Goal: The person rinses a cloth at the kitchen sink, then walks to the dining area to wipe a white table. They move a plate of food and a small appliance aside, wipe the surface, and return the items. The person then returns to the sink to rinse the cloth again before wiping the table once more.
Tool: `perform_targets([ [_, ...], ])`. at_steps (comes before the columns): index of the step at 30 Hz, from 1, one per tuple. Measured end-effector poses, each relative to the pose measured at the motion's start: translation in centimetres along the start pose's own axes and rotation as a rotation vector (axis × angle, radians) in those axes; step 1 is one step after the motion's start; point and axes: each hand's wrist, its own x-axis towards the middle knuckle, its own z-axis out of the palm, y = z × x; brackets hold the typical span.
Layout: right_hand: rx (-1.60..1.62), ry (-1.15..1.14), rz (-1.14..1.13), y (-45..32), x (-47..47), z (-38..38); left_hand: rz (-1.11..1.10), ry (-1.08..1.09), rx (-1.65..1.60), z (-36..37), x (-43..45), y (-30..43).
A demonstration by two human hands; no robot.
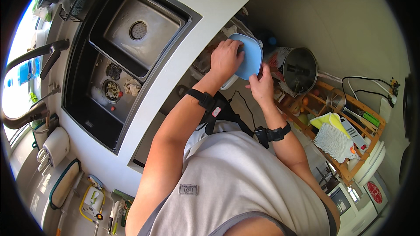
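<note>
Both my hands are at a light blue plastic tray or lid (251,55) with rounded corners, over a bin lined with a plastic bag (210,52). My left hand (227,57) lies over its left side, fingers curled at its surface. My right hand (262,85) grips its lower right edge between thumb and fingers. Part of a white rim (229,83) shows just below the blue piece. Black straps circle both wrists.
On the left is a double sink (193,23) with food scraps (113,90) around one drain. A pot with a glass lid (300,70) and a wooden rack (370,118) holding produce, a strainer and cloths stand right. A dark cord hangs near my right wrist.
</note>
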Motion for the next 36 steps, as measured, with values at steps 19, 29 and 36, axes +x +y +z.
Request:
perform_targets([
  [19, -0.309, 0.282, -0.329, 0.4, 1.7, -0.5, 0.064, -0.014, 0.054, -3.2, -5.0, 0.3],
  [29, -0.528, 0.251, -0.648, 1.4, 3.1, -0.4, -0.157, -0.011, -0.066, -5.5, -7.2, -0.6],
  [36, -0.07, 0.168, -0.121, -1.3, 1.9, 0.3, -0.098, 0.074, -0.072, -3.4, -5.9, -0.7],
])
